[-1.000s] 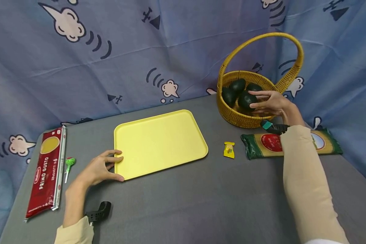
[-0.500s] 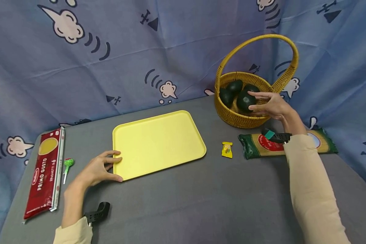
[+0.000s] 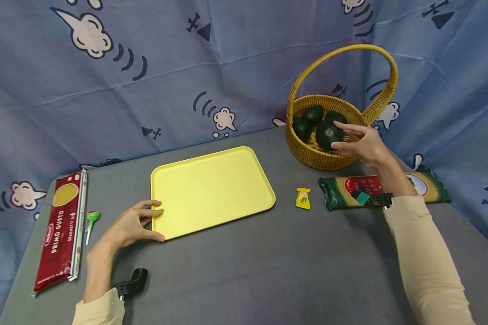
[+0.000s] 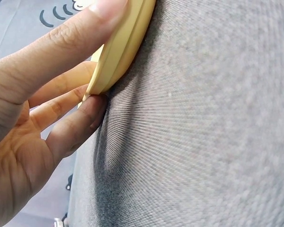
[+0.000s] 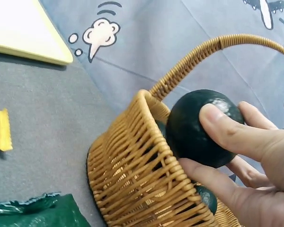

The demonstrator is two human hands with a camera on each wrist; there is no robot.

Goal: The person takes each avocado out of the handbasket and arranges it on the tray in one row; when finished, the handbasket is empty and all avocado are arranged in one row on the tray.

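My right hand grips a dark green avocado between thumb and fingers, at the rim height of the wicker basket. More avocados lie inside that basket, under its tall arched handle. At the near left corner of the yellow tray, my left hand holds the edge, thumb on the near side and fingers along the left side. The left wrist view shows the tray's rim between the thumb and the other fingers, low over the grey cloth.
A red spaghetti pack and a green lollipop lie left of the tray. To its right is a small yellow wrapped candy. A green-ended pasta pack lies below the right forearm. A blue patterned curtain hangs behind.
The right hand has lifted the avocado slightly within the basket, and its wrist has come a little nearer. The left hand stays on the tray corner.
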